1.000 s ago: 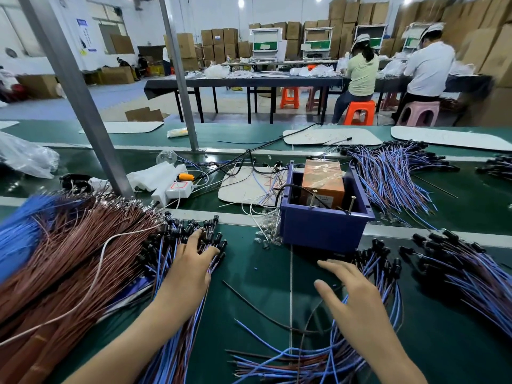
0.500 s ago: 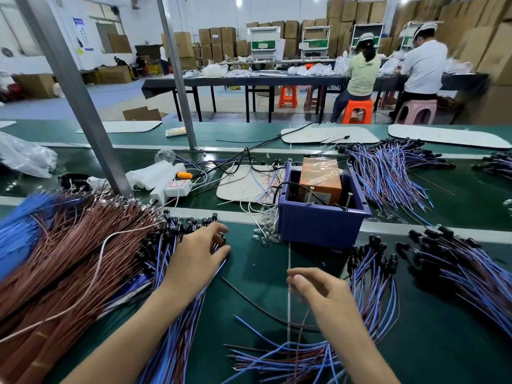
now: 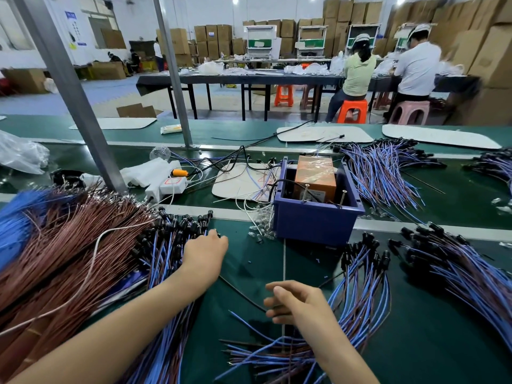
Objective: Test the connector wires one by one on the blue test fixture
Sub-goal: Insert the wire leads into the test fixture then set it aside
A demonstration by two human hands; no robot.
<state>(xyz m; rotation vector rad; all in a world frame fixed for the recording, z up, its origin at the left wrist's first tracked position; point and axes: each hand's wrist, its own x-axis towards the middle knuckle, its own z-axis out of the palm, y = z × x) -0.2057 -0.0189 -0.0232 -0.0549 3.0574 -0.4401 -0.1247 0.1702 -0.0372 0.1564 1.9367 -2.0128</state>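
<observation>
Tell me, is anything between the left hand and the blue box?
Almost nothing. Between the left hand on the wires and the blue box lie only tiny clear bulbs, by the box's near left corner.

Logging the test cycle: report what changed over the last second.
The right hand drew back, away from the blue test fixture, its fingers now curled; whether it holds a wire is unclear. The left hand stayed on the left pile of connector wires; the fixture stayed put.

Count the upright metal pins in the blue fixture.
2. Left pin stands before the orange box in the blue fixture; right pin near its right wall. More may be hidden.
</observation>
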